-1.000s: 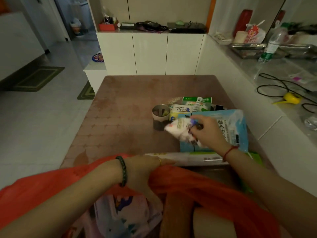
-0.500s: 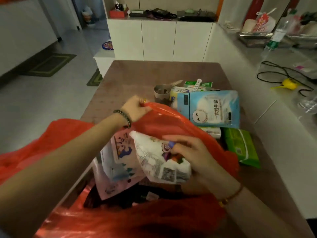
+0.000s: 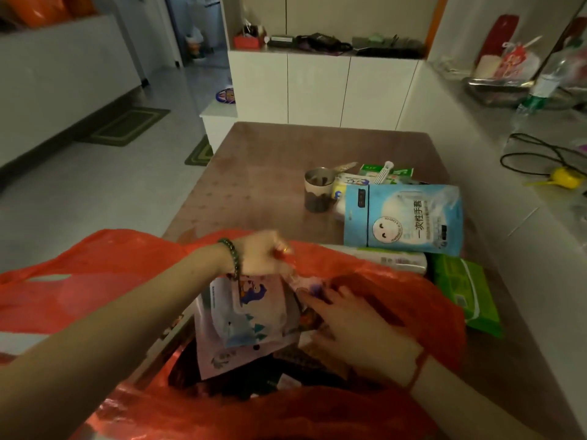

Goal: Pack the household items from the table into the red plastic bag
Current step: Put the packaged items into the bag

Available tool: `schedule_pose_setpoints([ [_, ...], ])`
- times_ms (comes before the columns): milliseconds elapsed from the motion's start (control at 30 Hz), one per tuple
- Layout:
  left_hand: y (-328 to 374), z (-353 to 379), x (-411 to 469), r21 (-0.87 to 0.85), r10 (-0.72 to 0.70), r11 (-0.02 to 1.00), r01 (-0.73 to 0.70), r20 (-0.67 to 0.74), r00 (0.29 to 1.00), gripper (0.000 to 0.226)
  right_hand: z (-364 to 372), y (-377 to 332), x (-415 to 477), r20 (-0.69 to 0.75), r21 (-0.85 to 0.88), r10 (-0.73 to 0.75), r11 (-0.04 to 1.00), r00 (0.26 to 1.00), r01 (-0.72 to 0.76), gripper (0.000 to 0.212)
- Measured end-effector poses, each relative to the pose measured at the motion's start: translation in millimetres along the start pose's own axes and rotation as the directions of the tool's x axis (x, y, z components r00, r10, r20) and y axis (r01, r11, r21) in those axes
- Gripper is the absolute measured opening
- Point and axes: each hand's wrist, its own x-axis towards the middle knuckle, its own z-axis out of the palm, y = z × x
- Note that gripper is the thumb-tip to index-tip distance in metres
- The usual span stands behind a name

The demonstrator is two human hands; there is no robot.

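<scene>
Several packets are already lodged in the red plastic bag [image 3: 397, 296], pinched open by the left hand [image 3: 260, 252]; the right hand [image 3: 343, 315] is pressed on a packet inside, and the blue pouch [image 3: 403, 217] and green pack [image 3: 467, 293] are left on the counter [image 3: 270, 173].

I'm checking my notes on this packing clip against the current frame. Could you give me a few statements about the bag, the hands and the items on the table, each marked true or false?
1. The left hand grips the far rim of the red plastic bag. True.
2. The right hand is reaching for the green packet. False: it is down inside the bag's mouth.
3. The blue glove packet is already in the bag. False: it lies on the table.
4. A pink cartoon-print packet sits in the bag. True.
</scene>
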Motion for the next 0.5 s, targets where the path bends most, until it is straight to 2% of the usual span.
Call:
schedule_pose_setpoints([
  [67,-16,-2,0,0.093,-0.156,0.985,0.143,0.162,0.974,0.021,-29,6,-8,0.105,0.209,-0.144,0.971,0.984,0.120,0.058],
  [100,-35,-7,3,0.147,-0.228,0.968,0.201,0.196,0.954,0.014,-48,11,-10,0.145,0.332,-0.222,0.929,0.964,0.164,0.054],
  [133,-54,-13,9,0.169,-0.306,0.946,0.278,0.166,0.938,0.016,-69,18,-10,0.176,0.440,-0.279,0.880,0.944,0.178,0.051],
  [167,-68,-24,17,0.160,-0.410,0.905,0.394,0.083,0.908,0.026,-90,27,-7,0.185,0.546,-0.317,0.820,0.930,0.171,0.048],
  [200,-75,-33,24,0.091,-0.492,0.867,0.491,-0.006,0.870,0.032,-111,35,-2,0.151,0.653,-0.337,0.740,0.929,0.162,0.043],
  [233,-76,-39,32,0.003,-0.447,0.894,0.447,-0.052,0.893,0.031,-128,44,7,0.077,0.750,-0.321,0.642,0.944,0.158,0.038],
  [267,-70,-48,42,-0.078,-0.310,0.949,0.305,-0.062,0.949,0.029,-140,54,19,-0.019,0.833,-0.254,0.530,0.967,0.155,0.037],
  [300,-60,-56,53,-0.204,-0.210,0.961,0.188,-0.092,0.973,0.026,-149,67,37,-0.108,0.892,-0.132,0.424,0.985,0.155,0.042],
  [333,-49,-63,66,-0.362,-0.178,0.925,0.114,-0.149,0.973,0.019,-153,80,58,-0.172,0.922,0.023,0.356,0.985,0.152,0.050],
  [400,-39,-76,95,-0.478,-0.191,0.876,0.065,-0.221,0.956,0.011,-149,101,106,-0.217,0.927,0.313,0.362,0.924,0.095,0.064],
  [433,-40,-81,109,-0.486,-0.213,0.871,0.067,-0.253,0.944,0.020,-144,109,130,-0.206,0.916,0.403,0.401,0.892,0.031,0.069],
  [500,-48,-82,144,-0.504,-0.302,0.852,0.142,-0.253,0.919,0.047,-128,126,174,-0.158,0.843,0.473,0.521,0.867,-0.130,0.083],
])
